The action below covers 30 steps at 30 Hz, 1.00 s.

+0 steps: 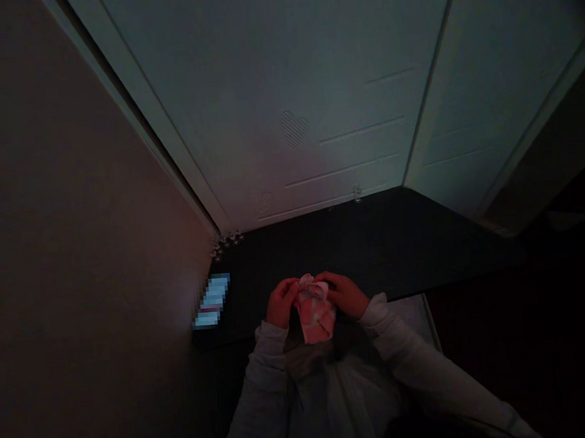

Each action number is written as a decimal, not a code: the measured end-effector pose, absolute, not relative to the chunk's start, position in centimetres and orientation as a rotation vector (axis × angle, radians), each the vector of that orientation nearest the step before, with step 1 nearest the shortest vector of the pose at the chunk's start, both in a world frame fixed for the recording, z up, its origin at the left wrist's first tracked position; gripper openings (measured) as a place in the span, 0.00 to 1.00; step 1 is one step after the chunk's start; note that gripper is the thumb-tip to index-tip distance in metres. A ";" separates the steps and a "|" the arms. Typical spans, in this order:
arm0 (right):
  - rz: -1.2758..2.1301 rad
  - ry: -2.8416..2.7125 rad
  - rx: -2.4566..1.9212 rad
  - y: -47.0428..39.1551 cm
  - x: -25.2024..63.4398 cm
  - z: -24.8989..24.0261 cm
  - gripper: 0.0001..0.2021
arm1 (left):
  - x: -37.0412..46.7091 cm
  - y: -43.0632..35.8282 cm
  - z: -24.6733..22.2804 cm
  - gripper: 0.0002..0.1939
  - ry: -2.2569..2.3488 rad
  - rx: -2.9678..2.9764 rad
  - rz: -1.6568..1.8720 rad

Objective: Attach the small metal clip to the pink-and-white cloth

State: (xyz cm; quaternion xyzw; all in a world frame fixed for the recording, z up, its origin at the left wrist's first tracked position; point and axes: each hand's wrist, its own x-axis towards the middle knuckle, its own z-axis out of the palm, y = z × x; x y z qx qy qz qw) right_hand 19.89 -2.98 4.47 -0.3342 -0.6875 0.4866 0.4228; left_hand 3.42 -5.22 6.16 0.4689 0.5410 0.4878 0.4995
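Between my hands is a soft pink-and-white cloth [316, 314], gathered at its top and hanging down toward my lap. What kind of cloth item it is, I cannot make out in the dim light. My left hand [281, 304] grips its upper left edge with bent fingers. On the other side, my right hand [348, 295] holds the upper right edge, fingers curled over it. Both hands are above the near edge of a dark tabletop [324, 243].
A phone with a lit, blurred screen [212, 301] lies at the left of the tabletop. Several small shiny objects [225, 242] cluster in the back left corner, and a small clear one [357, 194] stands by the white panel [282, 66]. A brown wall [73, 227] rises at left.
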 end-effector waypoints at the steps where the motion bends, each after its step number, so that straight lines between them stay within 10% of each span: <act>1: 1.211 -1.728 -0.833 -2.9 19.9 4.3 0.12 | 3.4 -5.2 6.2 0.13 1.312 1.130 1.178; 30: 1.143 -1.806 -0.998 -2.8 19.9 3.9 0.12 | 2.7 -4.7 4.9 0.15 1.268 1.095 1.182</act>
